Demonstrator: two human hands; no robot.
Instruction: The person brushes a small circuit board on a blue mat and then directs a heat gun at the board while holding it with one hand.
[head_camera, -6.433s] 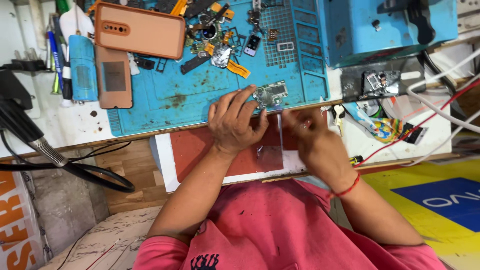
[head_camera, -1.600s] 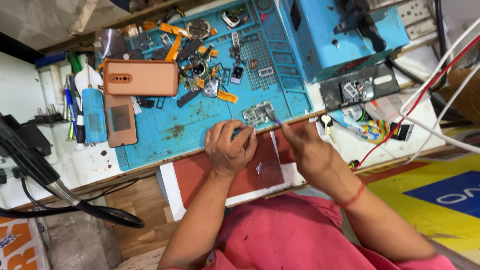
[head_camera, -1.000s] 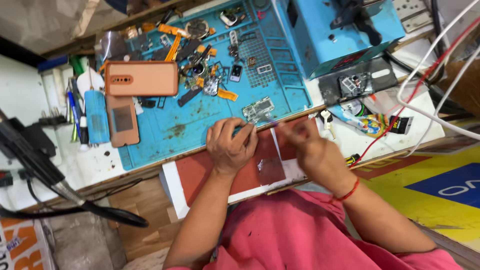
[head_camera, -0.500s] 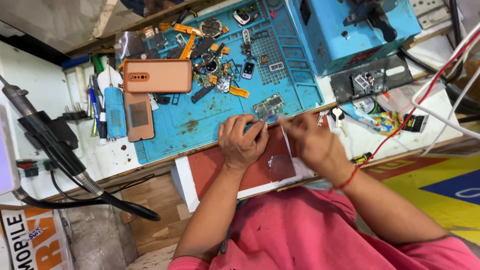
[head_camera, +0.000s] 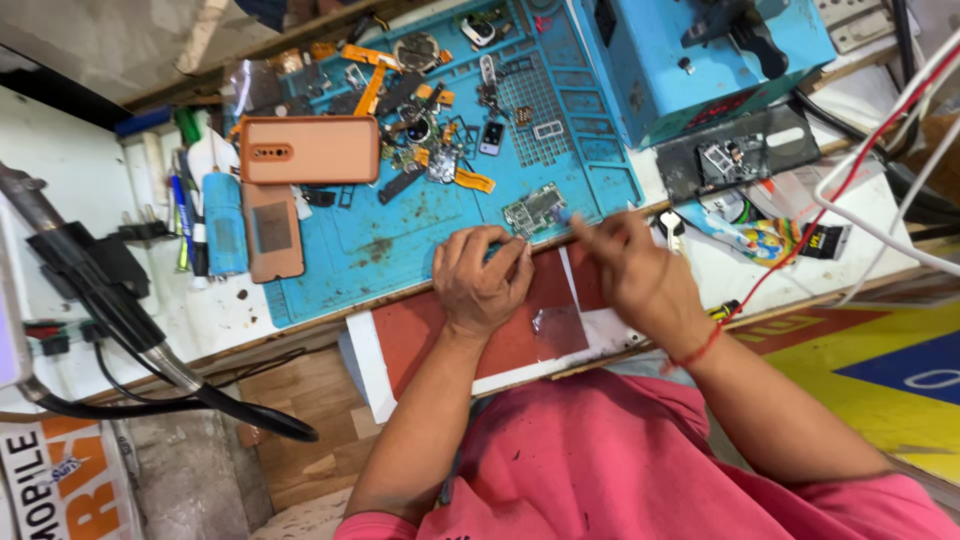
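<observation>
My left hand (head_camera: 482, 280) rests curled at the near edge of a blue work mat (head_camera: 380, 240), its fingers beside a small metal-shielded circuit board (head_camera: 535, 209). It grips nothing I can make out. My right hand (head_camera: 632, 268) is blurred and pinches a thin tool (head_camera: 566, 216) whose blue tip points at the board. A red thread circles my right wrist. Both hands hover over a red and white tray (head_camera: 420, 335) that sticks out under the bench edge.
On the mat lie an orange phone case (head_camera: 308, 150), a brown phone (head_camera: 271, 232), orange flex cables and several small parts. A blue machine (head_camera: 700, 55) stands at back right. A hot-air wand and black hose (head_camera: 110, 320) hang left; red and white cables run right.
The view has shifted and tilted slightly. My right hand has lifted a little to the right with its tool near the board. My left hand stays curled at the mat edge.
</observation>
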